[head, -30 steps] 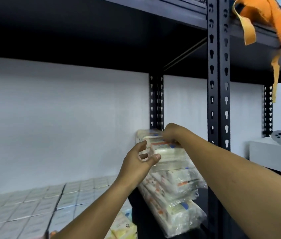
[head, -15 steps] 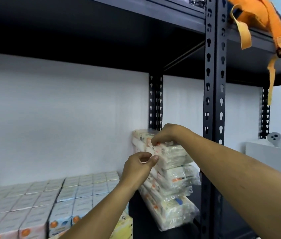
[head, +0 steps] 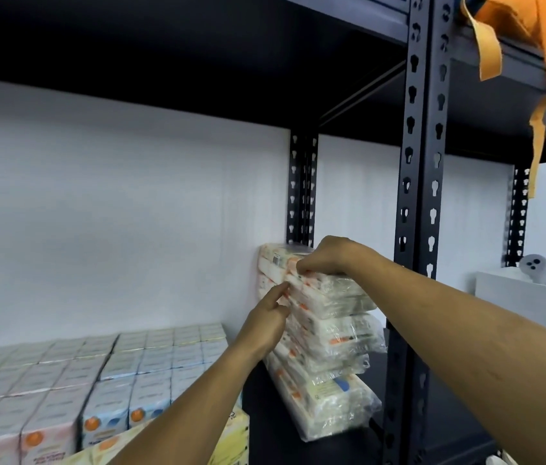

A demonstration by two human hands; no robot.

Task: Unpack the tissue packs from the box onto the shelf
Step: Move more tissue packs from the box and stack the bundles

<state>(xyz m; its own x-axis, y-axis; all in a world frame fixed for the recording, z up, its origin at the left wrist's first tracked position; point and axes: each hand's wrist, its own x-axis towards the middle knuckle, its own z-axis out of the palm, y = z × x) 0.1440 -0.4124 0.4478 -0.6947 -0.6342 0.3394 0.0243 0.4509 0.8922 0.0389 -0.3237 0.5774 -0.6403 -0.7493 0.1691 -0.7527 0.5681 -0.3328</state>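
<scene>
- Clear plastic wrap glints on a stack of tissue packs [head: 328,340] standing at the right end of the shelf [head: 258,397], tight against the white back wall [head: 114,213] and just beside the rear black upright [head: 302,186].
- Right hand [head: 328,258] sits on the top pack [head: 315,286], fingers curled over its near upper edge and gripping it.
- Left hand [head: 266,318] comes up from below, index finger stretched out and touching the left face of that same top pack, the other fingers curled in loosely, holding nothing.
- Lower packs in the stack lean and splay out toward the front edge of the shelf, the bottom one [head: 328,401] jutting furthest.
- Over at the left end of the shelf, rows of boxed tissue cartons [head: 124,370] with orange dots fill the space, well apart from the stack.
- Yellow package [head: 231,437] peeks in at the front edge, under the left forearm.
- Orange straps [head: 516,35] dangle off the upper shelf at the top right corner, past the front upright [head: 422,196].
</scene>
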